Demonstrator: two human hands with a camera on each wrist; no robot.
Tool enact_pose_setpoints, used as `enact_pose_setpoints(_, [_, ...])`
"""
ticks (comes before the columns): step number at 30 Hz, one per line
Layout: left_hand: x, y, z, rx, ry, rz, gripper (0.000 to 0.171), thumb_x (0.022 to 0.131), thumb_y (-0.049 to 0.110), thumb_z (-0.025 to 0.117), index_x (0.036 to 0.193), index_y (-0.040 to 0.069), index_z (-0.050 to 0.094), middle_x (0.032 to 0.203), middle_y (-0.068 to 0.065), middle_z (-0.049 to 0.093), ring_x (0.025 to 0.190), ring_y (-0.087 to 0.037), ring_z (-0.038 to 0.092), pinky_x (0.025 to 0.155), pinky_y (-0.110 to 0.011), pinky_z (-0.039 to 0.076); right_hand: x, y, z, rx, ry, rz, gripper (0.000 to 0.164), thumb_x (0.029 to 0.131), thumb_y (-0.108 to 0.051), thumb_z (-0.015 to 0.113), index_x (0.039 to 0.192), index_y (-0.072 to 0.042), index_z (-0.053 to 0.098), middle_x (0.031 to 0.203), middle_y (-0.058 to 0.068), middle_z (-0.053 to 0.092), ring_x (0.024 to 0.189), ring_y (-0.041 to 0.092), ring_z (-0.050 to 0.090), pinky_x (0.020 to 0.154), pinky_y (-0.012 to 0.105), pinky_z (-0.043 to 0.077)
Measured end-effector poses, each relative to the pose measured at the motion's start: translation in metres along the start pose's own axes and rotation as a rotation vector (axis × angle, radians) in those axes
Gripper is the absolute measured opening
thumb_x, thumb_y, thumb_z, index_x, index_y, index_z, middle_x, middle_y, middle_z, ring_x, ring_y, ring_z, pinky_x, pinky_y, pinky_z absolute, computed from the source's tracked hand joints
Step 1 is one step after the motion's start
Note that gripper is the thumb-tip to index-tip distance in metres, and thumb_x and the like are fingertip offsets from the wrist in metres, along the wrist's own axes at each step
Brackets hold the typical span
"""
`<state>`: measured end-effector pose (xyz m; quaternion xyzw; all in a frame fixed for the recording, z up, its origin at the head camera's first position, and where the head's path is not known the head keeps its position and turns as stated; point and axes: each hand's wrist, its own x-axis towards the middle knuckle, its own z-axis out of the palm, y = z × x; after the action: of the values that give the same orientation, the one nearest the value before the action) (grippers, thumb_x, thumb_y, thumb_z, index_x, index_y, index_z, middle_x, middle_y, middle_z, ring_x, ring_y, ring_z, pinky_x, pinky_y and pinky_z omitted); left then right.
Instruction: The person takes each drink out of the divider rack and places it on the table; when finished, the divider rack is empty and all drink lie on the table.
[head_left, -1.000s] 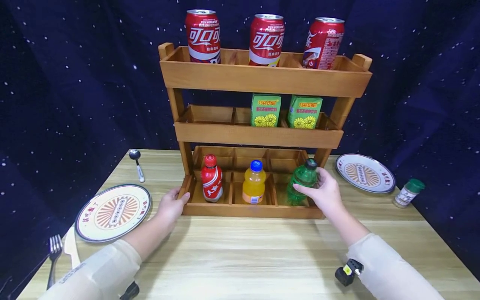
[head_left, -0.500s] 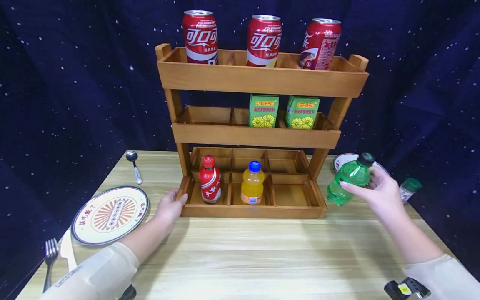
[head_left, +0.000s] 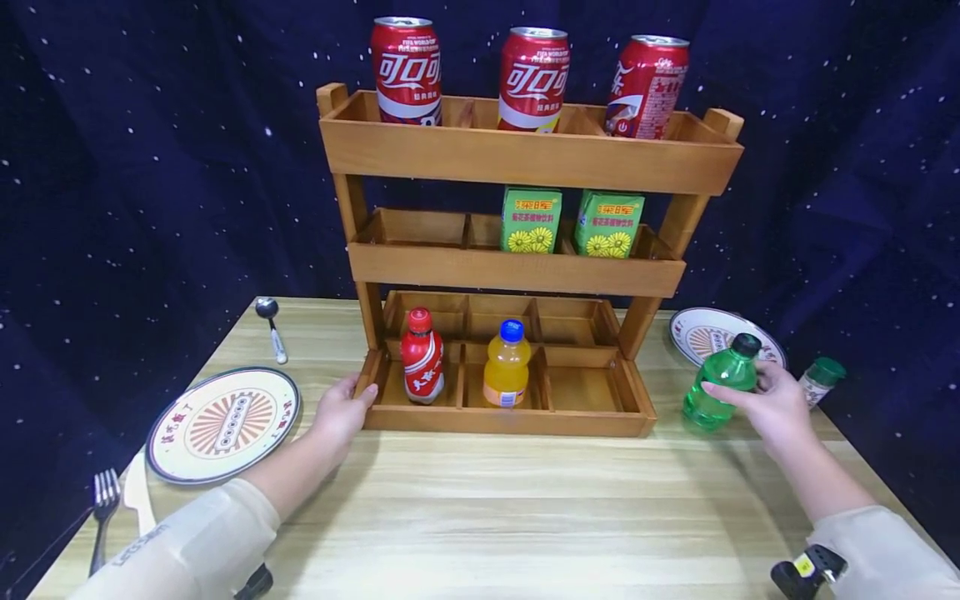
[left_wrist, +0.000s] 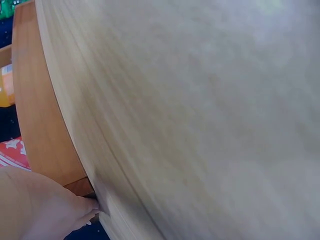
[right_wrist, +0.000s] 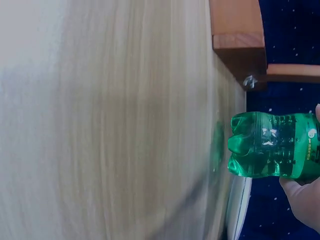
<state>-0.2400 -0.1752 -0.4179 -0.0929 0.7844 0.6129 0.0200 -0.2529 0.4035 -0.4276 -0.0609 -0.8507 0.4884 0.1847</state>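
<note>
My right hand (head_left: 777, 406) holds a green soda bottle (head_left: 717, 388) with a black cap, slightly tilted, to the right of the wooden rack (head_left: 517, 421). In the right wrist view the ridged bottom of the bottle (right_wrist: 245, 145) is close over the table, with fingers and thumb around its upper part. My left hand (head_left: 341, 412) grips the rack's lower left front corner, thumb on the edge. Its other fingers are largely hidden. A red bottle (head_left: 423, 358) and an orange juice bottle (head_left: 507, 367) with a blue cap stand in the rack's bottom front compartments.
Red cola cans (head_left: 533, 79) stand on the top shelf, green drink cartons (head_left: 531, 221) on the middle one. Behind my right hand are a plate (head_left: 686, 325) and a green-capped shaker (head_left: 822, 379). At left lie a plate (head_left: 225, 427), spoon (head_left: 272, 327), knife (head_left: 138, 492) and fork (head_left: 105, 508).
My right hand has lifted the green soda bottle out of the bottom right front compartment, carried it right and lowered it toward the table. My left hand stays at the rack's corner.
</note>
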Motion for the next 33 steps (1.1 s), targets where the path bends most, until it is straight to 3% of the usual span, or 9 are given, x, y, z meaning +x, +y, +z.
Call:
enact_pose_setpoints(3, [0.001, 0.000, 0.000, -0.012, 0.002, 0.003, 0.054, 0.094, 0.014, 0.044, 0.137, -0.009, 0.019, 0.141, -0.025, 0.023, 0.129, -0.034, 0.023, 0.106, -0.042, 0.020, 0.010, 0.022, -0.003, -0.016, -0.005, -0.010, 0.063, 0.065, -0.028, 0.080, 0.117, -0.007, 0.052, 0.100, 0.002, 0.062, 0.084, 0.007, 0.058, 0.065, 0.013, 0.047])
enact_pose_setpoints(8, [0.001, -0.001, 0.000, -0.021, 0.007, 0.009, 0.054, 0.094, 0.013, 0.044, 0.137, -0.009, 0.019, 0.141, -0.025, 0.022, 0.129, -0.034, 0.022, 0.106, -0.041, 0.020, 0.016, 0.043, -0.002, -0.028, 0.047, 0.017, 0.066, 0.062, -0.032, 0.082, 0.116, -0.010, 0.051, 0.100, -0.001, 0.061, 0.083, 0.005, 0.057, 0.066, 0.010, 0.046])
enact_pose_setpoints(19, [0.001, -0.002, 0.000, 0.017, 0.002, 0.002, 0.058, 0.094, 0.015, 0.045, 0.137, -0.010, 0.016, 0.143, -0.024, 0.016, 0.131, -0.034, 0.014, 0.107, -0.042, 0.014, 0.010, 0.046, 0.000, -0.053, 0.047, -0.027, 0.068, 0.061, -0.036, 0.081, 0.117, -0.010, 0.051, 0.103, 0.000, 0.059, 0.087, 0.004, 0.057, 0.069, 0.007, 0.044])
enact_pose_setpoints(22, [0.000, -0.001, -0.001, 0.039, 0.004, 0.001, 0.059, 0.094, 0.016, 0.045, 0.138, -0.009, 0.015, 0.143, -0.024, 0.015, 0.131, -0.034, 0.012, 0.108, -0.043, 0.013, -0.004, 0.016, -0.001, -0.122, 0.037, -0.016, 0.076, 0.064, -0.039, 0.079, 0.125, -0.008, 0.045, 0.114, 0.009, 0.055, 0.100, 0.014, 0.053, 0.081, 0.013, 0.043])
enact_pose_setpoints(25, [0.000, -0.001, -0.001, 0.054, 0.010, 0.002, 0.059, 0.094, 0.017, 0.045, 0.138, -0.008, 0.016, 0.143, -0.023, 0.016, 0.131, -0.034, 0.013, 0.107, -0.043, 0.013, -0.026, -0.038, -0.003, -0.139, 0.081, 0.038, 0.090, 0.068, -0.039, 0.076, 0.137, -0.004, 0.030, 0.134, 0.018, 0.039, 0.120, 0.026, 0.039, 0.100, 0.028, 0.033])
enact_pose_setpoints(28, [0.001, -0.001, 0.000, 0.052, 0.016, 0.007, 0.057, 0.094, 0.016, 0.045, 0.137, -0.009, 0.018, 0.142, -0.025, 0.018, 0.130, -0.034, 0.016, 0.107, -0.042, 0.015, -0.041, -0.087, -0.001, -0.031, 0.220, 0.046, 0.093, 0.070, -0.030, 0.076, 0.141, -0.006, 0.020, 0.143, 0.014, 0.027, 0.128, 0.021, 0.027, 0.105, 0.027, 0.023])
enact_pose_setpoints(31, [0.001, -0.001, 0.001, 0.036, 0.020, 0.007, 0.056, 0.094, 0.015, 0.045, 0.137, -0.010, 0.019, 0.141, -0.025, 0.021, 0.129, -0.034, 0.020, 0.107, -0.042, 0.018, -0.051, -0.125, 0.004, 0.156, 0.314, -0.074, 0.085, 0.069, -0.013, 0.077, 0.138, -0.009, 0.027, 0.141, 0.007, 0.031, 0.127, 0.012, 0.029, 0.104, 0.018, 0.021])
enact_pose_setpoints(33, [0.001, -0.002, 0.001, 0.023, 0.015, 0.003, 0.055, 0.094, 0.015, 0.045, 0.137, -0.010, 0.019, 0.140, -0.026, 0.022, 0.129, -0.035, 0.021, 0.106, -0.042, 0.019, -0.058, -0.146, 0.012, 0.276, 0.300, -0.173, 0.080, 0.068, -0.002, 0.076, 0.134, -0.008, 0.033, 0.138, 0.006, 0.037, 0.126, 0.012, 0.032, 0.102, 0.016, 0.023])
